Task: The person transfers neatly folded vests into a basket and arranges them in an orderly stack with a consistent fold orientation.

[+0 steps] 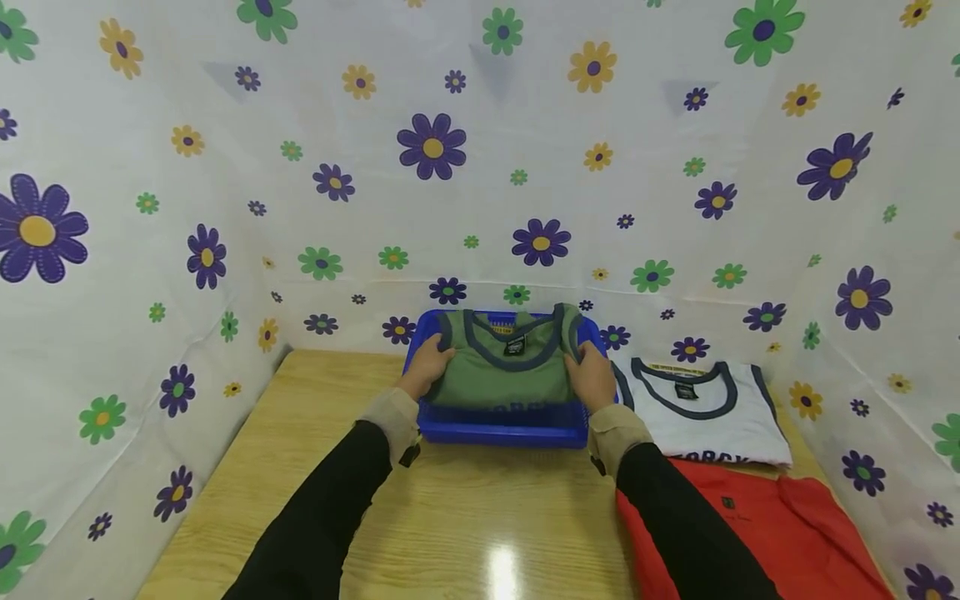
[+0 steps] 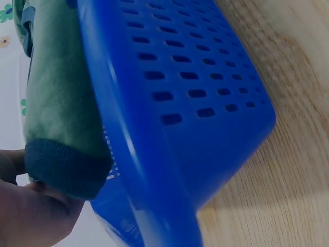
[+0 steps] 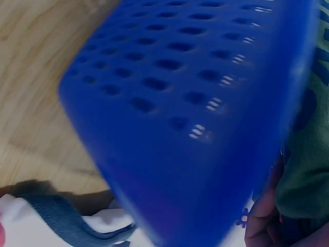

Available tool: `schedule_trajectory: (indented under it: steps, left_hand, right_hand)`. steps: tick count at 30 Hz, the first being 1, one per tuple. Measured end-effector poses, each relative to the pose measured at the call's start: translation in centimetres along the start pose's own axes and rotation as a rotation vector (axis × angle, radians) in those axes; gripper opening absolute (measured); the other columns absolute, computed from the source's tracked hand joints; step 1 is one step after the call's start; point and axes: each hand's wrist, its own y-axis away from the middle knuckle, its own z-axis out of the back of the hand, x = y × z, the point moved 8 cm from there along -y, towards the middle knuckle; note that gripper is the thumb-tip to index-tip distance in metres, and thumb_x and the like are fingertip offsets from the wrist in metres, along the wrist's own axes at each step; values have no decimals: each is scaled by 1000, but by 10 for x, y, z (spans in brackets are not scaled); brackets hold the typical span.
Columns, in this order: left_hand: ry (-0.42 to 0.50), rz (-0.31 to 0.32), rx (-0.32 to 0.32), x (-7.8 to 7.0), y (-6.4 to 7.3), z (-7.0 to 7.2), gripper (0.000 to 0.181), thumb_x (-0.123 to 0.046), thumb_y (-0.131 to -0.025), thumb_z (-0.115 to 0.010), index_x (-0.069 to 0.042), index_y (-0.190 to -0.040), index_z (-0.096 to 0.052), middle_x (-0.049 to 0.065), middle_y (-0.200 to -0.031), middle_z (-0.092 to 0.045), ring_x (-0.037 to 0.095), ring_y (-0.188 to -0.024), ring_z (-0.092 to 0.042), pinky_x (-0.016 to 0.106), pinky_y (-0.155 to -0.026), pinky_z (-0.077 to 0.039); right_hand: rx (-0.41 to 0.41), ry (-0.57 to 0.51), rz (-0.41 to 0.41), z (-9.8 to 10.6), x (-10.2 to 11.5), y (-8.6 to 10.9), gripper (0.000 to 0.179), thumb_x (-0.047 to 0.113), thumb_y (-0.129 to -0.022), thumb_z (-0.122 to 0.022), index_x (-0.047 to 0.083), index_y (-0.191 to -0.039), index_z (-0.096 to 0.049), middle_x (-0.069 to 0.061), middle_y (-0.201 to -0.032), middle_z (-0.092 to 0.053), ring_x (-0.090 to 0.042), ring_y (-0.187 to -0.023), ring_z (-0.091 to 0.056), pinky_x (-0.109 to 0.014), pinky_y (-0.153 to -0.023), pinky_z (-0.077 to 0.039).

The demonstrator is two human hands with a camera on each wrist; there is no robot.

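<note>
A folded green tank top [image 1: 504, 367] with dark blue-grey trim lies in a blue perforated plastic basket [image 1: 501, 429], which stands on the wooden counter [image 1: 450, 508] against the flowered cloth backdrop [image 1: 480, 167]. The left hand [image 1: 427, 367] holds the left edge of the tank top at the basket's left wall, fingers curled over the fabric; in the left wrist view the thumb side of that hand presses the dark ribbed trim just above the basket's rim, so this grip is closed on the garment. The right hand [image 1: 592, 379] holds the tank top's right edge at the basket's right wall, its grip likewise closed round the fabric; the right wrist view shows fingertips [image 3: 264, 216] tucked against the green cloth beside the basket's blue side. Both forearms in black sleeves with tan cuffs reach to the basket from its near side. Just right of the basket, on the counter, lies a folded white tank top [image 1: 701, 412] with the same dark trim, its neckline towards the backdrop. Nearer than the white one, to the basket's near right, lies a red garment [image 1: 780, 525], partly under the right sleeve.
</note>
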Motion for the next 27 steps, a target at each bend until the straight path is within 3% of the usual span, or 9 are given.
schedule_trajectory:
  steps: [2,3,6,12,15,20,23,27]
  left_hand:
    - [-19,-6,-4,31,-34,-12,69,-39,-97,-45,-9,-151,-15,14,-157,-16,30,-143,-21,41,-113,-28]
    - [-21,20,19,40,-45,-17,68,-37,-98,-45,-11,-152,-13,12,-158,-14,30,-144,-19,42,-114,-27]
    - [-41,18,10,74,-82,-31,66,-27,-97,-49,-6,-150,-16,18,-155,-20,36,-140,-24,47,-110,-32]
    - [26,84,21,157,-158,-58,72,-11,-88,-53,-12,-151,-18,13,-156,-21,34,-142,-21,52,-112,-26]
    - [61,117,29,193,-187,-71,79,0,-81,-48,-17,-152,-17,8,-157,-19,30,-144,-18,52,-112,-24]
    - [97,155,58,225,-210,-86,86,6,-78,-46,-23,-152,-13,4,-157,-18,31,-143,-18,57,-109,-28]
    - [83,187,56,232,-209,-88,84,6,-80,-47,-22,-152,-14,5,-157,-18,32,-143,-18,58,-108,-29]
    - [40,202,31,235,-202,-85,80,7,-79,-42,-17,-151,-16,7,-157,-18,34,-143,-17,57,-110,-26]
  right_hand:
    - [24,26,-12,-5,-5,-1,26,25,-94,-54,0,-101,-55,-19,-88,-62,-28,-74,-57,-39,-64,-45]
    - [39,35,-23,-8,-8,-1,26,25,-94,-54,0,-102,-55,-20,-90,-63,-29,-76,-58,-41,-66,-46]
    - [91,63,-46,-16,-12,-2,28,25,-95,-52,-1,-104,-53,-22,-96,-63,-33,-83,-61,-45,-73,-48]
    - [185,119,-62,-28,-16,-3,33,24,-96,-49,-4,-114,-50,-25,-108,-62,-38,-95,-62,-49,-78,-49]
    - [231,143,-66,-33,-19,-4,41,22,-97,-47,-8,-125,-46,-29,-118,-58,-40,-104,-60,-50,-84,-49]
    - [297,178,-72,-40,-26,-6,42,17,-97,-46,-12,-126,-45,-30,-121,-57,-40,-106,-59,-49,-85,-49]
    - [319,188,-61,-43,-28,-6,31,14,-95,-46,-11,-113,-53,-28,-110,-61,-35,-94,-60,-46,-79,-48]
    - [324,193,-38,-44,-27,-6,26,6,-92,-43,-11,-105,-56,-27,-106,-62,-28,-82,-55,-43,-74,-47]
